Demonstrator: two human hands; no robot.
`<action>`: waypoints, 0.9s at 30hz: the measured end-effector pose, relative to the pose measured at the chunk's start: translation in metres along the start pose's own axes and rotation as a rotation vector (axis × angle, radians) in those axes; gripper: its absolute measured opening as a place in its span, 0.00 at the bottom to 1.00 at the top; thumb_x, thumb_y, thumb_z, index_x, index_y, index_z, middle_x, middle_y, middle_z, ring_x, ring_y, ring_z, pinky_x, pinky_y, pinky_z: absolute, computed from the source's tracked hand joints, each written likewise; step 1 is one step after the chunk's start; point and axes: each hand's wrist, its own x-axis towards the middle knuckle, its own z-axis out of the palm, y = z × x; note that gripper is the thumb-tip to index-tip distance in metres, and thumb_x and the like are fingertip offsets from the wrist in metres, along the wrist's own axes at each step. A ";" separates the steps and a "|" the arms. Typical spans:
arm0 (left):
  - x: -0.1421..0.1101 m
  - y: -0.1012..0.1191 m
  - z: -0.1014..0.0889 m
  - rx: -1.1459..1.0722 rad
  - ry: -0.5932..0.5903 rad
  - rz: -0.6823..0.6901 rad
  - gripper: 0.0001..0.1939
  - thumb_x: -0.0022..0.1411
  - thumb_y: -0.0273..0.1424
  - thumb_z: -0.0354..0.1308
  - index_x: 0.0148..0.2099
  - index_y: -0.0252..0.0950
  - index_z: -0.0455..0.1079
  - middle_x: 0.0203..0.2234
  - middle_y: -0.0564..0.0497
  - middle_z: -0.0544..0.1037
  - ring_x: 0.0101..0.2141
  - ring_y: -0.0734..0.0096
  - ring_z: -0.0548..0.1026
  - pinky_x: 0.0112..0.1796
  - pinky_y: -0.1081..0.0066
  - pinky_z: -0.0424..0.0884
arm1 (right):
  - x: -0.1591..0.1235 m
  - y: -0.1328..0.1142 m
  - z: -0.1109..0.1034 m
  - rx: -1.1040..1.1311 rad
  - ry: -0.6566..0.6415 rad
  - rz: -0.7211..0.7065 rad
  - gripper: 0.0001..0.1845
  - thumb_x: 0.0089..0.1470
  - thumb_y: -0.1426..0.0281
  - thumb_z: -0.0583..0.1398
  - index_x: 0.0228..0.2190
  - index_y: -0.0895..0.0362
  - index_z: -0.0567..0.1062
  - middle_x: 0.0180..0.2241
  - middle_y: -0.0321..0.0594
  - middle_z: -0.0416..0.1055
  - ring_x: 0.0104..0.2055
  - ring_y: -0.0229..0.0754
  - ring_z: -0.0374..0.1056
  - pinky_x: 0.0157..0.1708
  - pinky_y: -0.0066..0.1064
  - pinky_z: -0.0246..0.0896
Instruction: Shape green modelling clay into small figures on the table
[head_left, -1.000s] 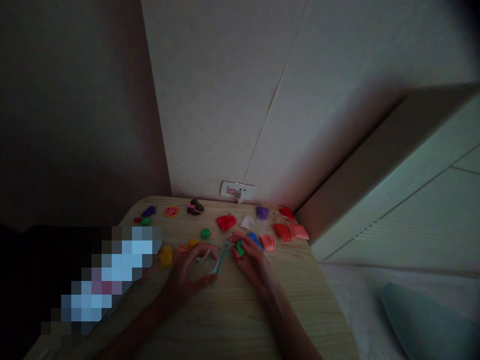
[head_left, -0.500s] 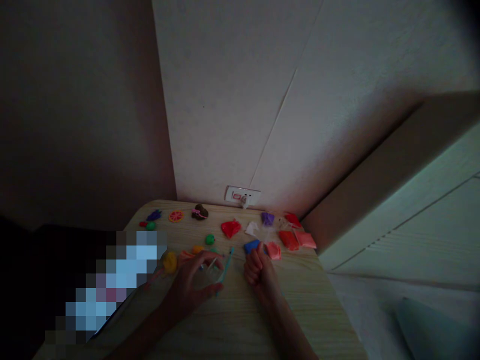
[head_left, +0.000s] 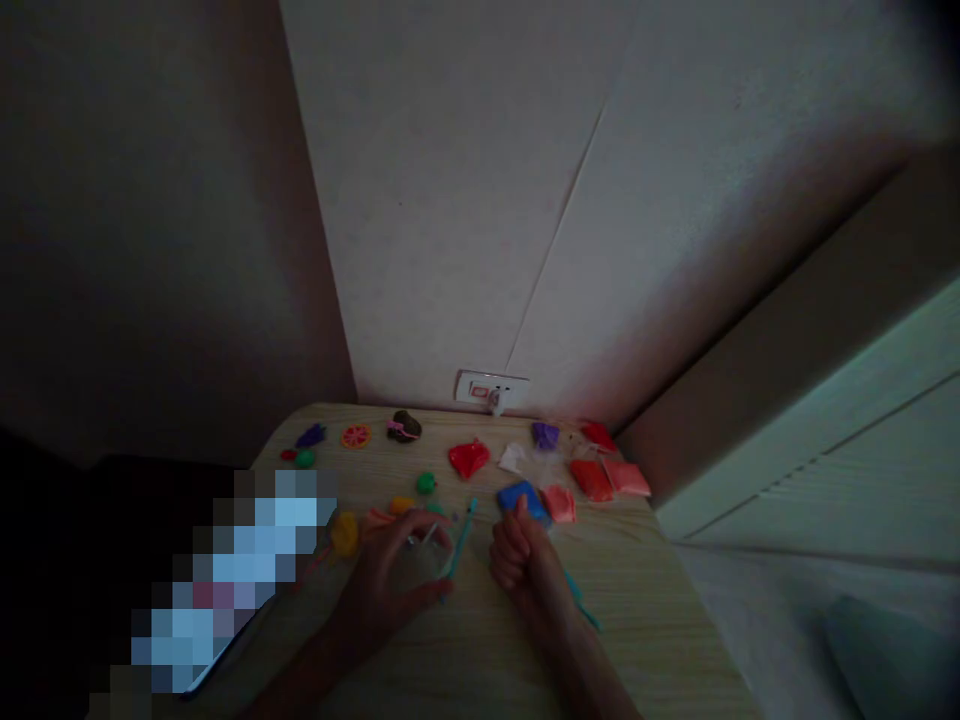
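The room is dim. My left hand [head_left: 401, 570] rests on the wooden table [head_left: 480, 640] with its fingers curled round a teal stick-like tool [head_left: 459, 540] and a small clear item. My right hand [head_left: 519, 555] is closed in a fist beside it, thumb up; what it encloses is hidden. A blue clay packet [head_left: 523, 497] lies just beyond the right fist. Red clay [head_left: 469, 457], a green ball [head_left: 426, 482] and a yellow lump [head_left: 344, 532] lie around the hands.
Further clay pieces and packets line the table's far edge: purple [head_left: 545, 434], white [head_left: 513, 457], several red-orange packets [head_left: 609, 475], a dark figure [head_left: 405, 426], an orange disc [head_left: 355, 436]. A wall socket [head_left: 491, 386] sits behind. A teal strip [head_left: 581, 600] lies by my right wrist.
My right hand has closed from pinching a green piece near the tool into a fist and drawn back slightly. The left hand keeps its hold on the teal tool.
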 end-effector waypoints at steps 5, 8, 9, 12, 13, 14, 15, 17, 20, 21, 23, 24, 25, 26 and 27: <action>0.000 0.005 -0.001 0.034 -0.003 -0.006 0.18 0.53 0.40 0.62 0.46 0.40 0.70 0.34 0.51 0.79 0.38 0.62 0.73 0.43 0.63 0.65 | -0.004 -0.004 0.007 -0.003 -0.147 -0.023 0.24 0.52 0.50 0.60 0.20 0.57 0.67 0.14 0.25 0.51 0.14 0.27 0.39 0.12 0.18 0.40; 0.000 0.007 -0.001 0.049 -0.011 -0.013 0.19 0.53 0.40 0.62 0.46 0.39 0.70 0.34 0.50 0.78 0.37 0.62 0.73 0.43 0.64 0.66 | -0.005 -0.005 0.010 -0.033 -0.163 -0.063 0.21 0.52 0.51 0.61 0.30 0.57 0.74 0.18 0.29 0.60 0.14 0.28 0.48 0.14 0.20 0.47; 0.000 0.007 -0.001 0.064 -0.006 -0.011 0.19 0.53 0.40 0.62 0.46 0.39 0.70 0.34 0.50 0.78 0.37 0.62 0.73 0.43 0.63 0.66 | -0.006 -0.005 0.011 -0.039 -0.157 -0.070 0.19 0.52 0.53 0.62 0.33 0.57 0.74 0.20 0.31 0.64 0.16 0.29 0.53 0.16 0.21 0.51; -0.002 0.005 0.001 0.075 0.001 0.006 0.19 0.52 0.41 0.62 0.45 0.40 0.70 0.34 0.51 0.78 0.37 0.62 0.72 0.43 0.63 0.66 | -0.006 -0.006 0.012 -0.033 -0.146 -0.075 0.16 0.50 0.59 0.65 0.37 0.57 0.75 0.25 0.35 0.69 0.23 0.34 0.63 0.21 0.24 0.59; -0.003 0.004 0.001 0.062 -0.002 0.011 0.19 0.52 0.41 0.63 0.45 0.40 0.69 0.34 0.51 0.78 0.37 0.62 0.72 0.43 0.64 0.66 | -0.006 -0.006 0.012 -0.025 -0.146 -0.074 0.16 0.49 0.61 0.65 0.37 0.57 0.76 0.25 0.36 0.70 0.25 0.35 0.65 0.23 0.24 0.60; -0.004 0.003 0.001 0.049 -0.008 0.017 0.19 0.52 0.41 0.63 0.45 0.40 0.69 0.34 0.50 0.78 0.37 0.62 0.72 0.43 0.64 0.66 | -0.006 -0.007 0.012 -0.013 -0.143 -0.074 0.15 0.48 0.62 0.66 0.36 0.57 0.76 0.25 0.36 0.70 0.26 0.36 0.65 0.24 0.25 0.61; -0.004 0.003 0.002 0.040 -0.015 0.022 0.19 0.52 0.40 0.63 0.46 0.40 0.69 0.34 0.50 0.78 0.37 0.62 0.73 0.42 0.65 0.67 | -0.006 -0.008 0.012 0.003 -0.137 -0.077 0.14 0.47 0.63 0.67 0.36 0.57 0.76 0.25 0.36 0.70 0.27 0.36 0.66 0.26 0.25 0.62; -0.005 0.003 0.001 0.040 -0.032 0.027 0.19 0.52 0.39 0.64 0.45 0.40 0.69 0.34 0.51 0.78 0.38 0.62 0.73 0.42 0.66 0.67 | -0.006 -0.010 0.012 0.035 -0.124 -0.079 0.12 0.46 0.66 0.67 0.34 0.56 0.76 0.25 0.35 0.69 0.29 0.36 0.65 0.28 0.25 0.62; -0.004 0.006 0.000 0.051 -0.049 0.015 0.19 0.52 0.38 0.64 0.46 0.40 0.69 0.36 0.50 0.78 0.39 0.62 0.74 0.43 0.66 0.68 | -0.007 -0.012 0.013 0.071 -0.121 -0.072 0.10 0.46 0.69 0.68 0.32 0.57 0.76 0.23 0.32 0.66 0.26 0.33 0.61 0.28 0.23 0.61; -0.004 0.006 0.000 0.059 -0.049 0.009 0.19 0.52 0.38 0.63 0.46 0.40 0.69 0.36 0.50 0.78 0.39 0.61 0.74 0.44 0.66 0.67 | -0.008 -0.013 0.013 0.077 -0.126 -0.068 0.09 0.46 0.69 0.67 0.31 0.57 0.75 0.22 0.32 0.64 0.24 0.32 0.59 0.26 0.22 0.59; -0.004 0.007 -0.001 0.074 -0.052 0.004 0.19 0.52 0.38 0.63 0.46 0.40 0.69 0.36 0.50 0.78 0.40 0.61 0.74 0.44 0.65 0.67 | -0.008 -0.014 0.013 0.090 -0.131 -0.060 0.08 0.48 0.68 0.66 0.29 0.59 0.75 0.20 0.30 0.60 0.21 0.30 0.53 0.22 0.19 0.56; -0.004 0.008 -0.001 0.076 -0.056 0.005 0.19 0.52 0.38 0.63 0.46 0.40 0.69 0.35 0.50 0.78 0.39 0.61 0.74 0.44 0.64 0.68 | -0.008 -0.014 0.012 0.098 -0.132 -0.059 0.08 0.49 0.67 0.66 0.28 0.59 0.74 0.19 0.29 0.57 0.20 0.29 0.51 0.20 0.18 0.53; -0.004 0.008 -0.001 0.074 -0.064 0.008 0.19 0.52 0.38 0.63 0.46 0.40 0.69 0.35 0.50 0.78 0.39 0.61 0.74 0.44 0.64 0.68 | -0.007 -0.014 0.011 0.105 -0.133 -0.058 0.09 0.49 0.66 0.66 0.27 0.59 0.74 0.18 0.28 0.54 0.19 0.29 0.48 0.18 0.18 0.51; -0.004 0.009 -0.001 0.068 -0.073 0.012 0.19 0.52 0.38 0.62 0.46 0.40 0.69 0.34 0.50 0.78 0.38 0.61 0.75 0.44 0.65 0.68 | -0.007 -0.014 0.009 0.109 -0.136 -0.056 0.10 0.50 0.65 0.66 0.25 0.59 0.73 0.17 0.27 0.52 0.18 0.29 0.45 0.17 0.17 0.49; -0.004 0.009 -0.001 0.062 -0.078 0.014 0.19 0.53 0.39 0.62 0.46 0.40 0.69 0.34 0.50 0.78 0.38 0.61 0.75 0.43 0.65 0.68 | -0.006 -0.013 0.008 0.111 -0.139 -0.059 0.12 0.50 0.64 0.66 0.24 0.58 0.72 0.17 0.26 0.49 0.17 0.29 0.43 0.15 0.16 0.47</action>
